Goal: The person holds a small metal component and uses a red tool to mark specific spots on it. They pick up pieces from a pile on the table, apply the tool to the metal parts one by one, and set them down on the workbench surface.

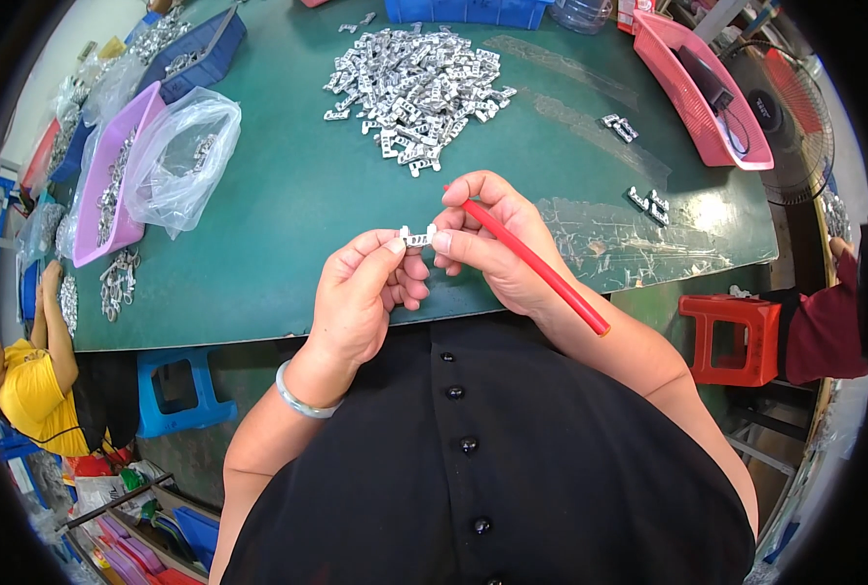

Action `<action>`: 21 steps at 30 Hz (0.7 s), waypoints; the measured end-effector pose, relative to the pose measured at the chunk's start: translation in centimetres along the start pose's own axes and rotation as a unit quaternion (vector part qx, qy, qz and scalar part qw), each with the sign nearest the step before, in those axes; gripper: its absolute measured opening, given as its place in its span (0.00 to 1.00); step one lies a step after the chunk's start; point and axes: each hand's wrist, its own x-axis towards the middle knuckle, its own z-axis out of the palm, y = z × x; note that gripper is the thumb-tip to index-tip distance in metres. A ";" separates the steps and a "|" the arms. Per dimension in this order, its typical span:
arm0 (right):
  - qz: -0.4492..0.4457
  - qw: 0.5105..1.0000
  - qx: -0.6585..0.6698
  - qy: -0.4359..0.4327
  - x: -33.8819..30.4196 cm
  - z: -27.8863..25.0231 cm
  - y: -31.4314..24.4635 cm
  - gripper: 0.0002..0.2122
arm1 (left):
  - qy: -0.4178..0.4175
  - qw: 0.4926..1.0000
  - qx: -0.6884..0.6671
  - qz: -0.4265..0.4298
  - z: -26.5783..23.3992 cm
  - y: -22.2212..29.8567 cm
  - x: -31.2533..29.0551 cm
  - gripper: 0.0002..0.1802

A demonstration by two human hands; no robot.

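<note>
Between my two hands, just above the table's front edge, is a small white clip-like part (417, 238) with dark marks on its face. My left hand (366, 283) pinches its left end between thumb and fingers. The thumb and a finger of my right hand (497, 234) grip its right end. A red rod-shaped tool, like a pen or marker (536, 266), also lies in my right hand, slanting back over the wrist. Farther off, a large heap of similar small white and grey parts (419, 88) is spread on the green table (278, 175).
Two small groups of parts (648, 205) lie at the right. A pink basket (707, 97) with a dark object stands at far right, near a fan (780, 117). At left are a purple tray (117, 185), a clear plastic bag (180, 161) and a co-worker in yellow (39, 395). Stools (731, 341) flank me.
</note>
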 end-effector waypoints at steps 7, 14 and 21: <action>-0.013 1.000 -0.015 -0.007 -0.2 0.1 0.0 0.14 | -0.013 1.000 -0.002 -0.002 -0.1 -0.1 0.0 0.10; -0.030 0.998 -0.061 -0.013 -0.4 0.3 -0.2 0.13 | -0.024 1.000 -0.002 -0.008 -0.2 -0.1 0.0 0.10; -0.050 0.997 -0.060 -0.021 -0.6 0.6 -0.3 0.14 | -0.028 1.000 0.003 -0.013 -0.1 0.0 -0.1 0.10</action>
